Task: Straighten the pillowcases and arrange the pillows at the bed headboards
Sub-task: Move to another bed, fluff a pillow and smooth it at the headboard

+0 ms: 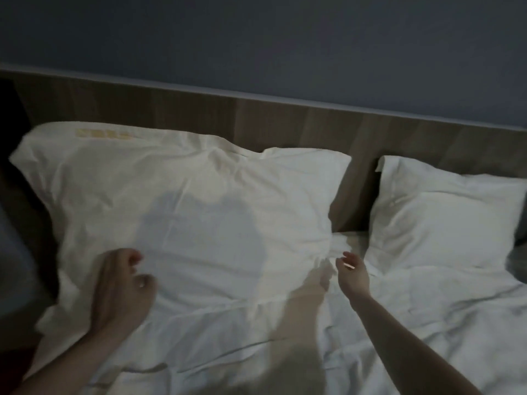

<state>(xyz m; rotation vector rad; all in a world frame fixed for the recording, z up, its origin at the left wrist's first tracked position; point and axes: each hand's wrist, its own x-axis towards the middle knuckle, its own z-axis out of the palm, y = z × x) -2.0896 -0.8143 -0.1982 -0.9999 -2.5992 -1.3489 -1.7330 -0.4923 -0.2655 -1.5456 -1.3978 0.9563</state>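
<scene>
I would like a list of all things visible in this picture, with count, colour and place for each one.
Pillow: 2, white. The big one lies left and centre against the headboard, wrinkled; the small one leans on the headboard at the right.
Headboard: 1, brown wood, across the picture behind the pillows.
Wall: 1, dark blue-grey, above the headboard.
Bedding: white, crumpled, in the foreground below the pillows.
Left hand: 1, fingers curled, on the lower left part of the big pillow; whether it grips the cloth is unclear.
Right hand: 1, fingers loosely spread, at the big pillow's bunched lower right corner; contact is unclear.
</scene>
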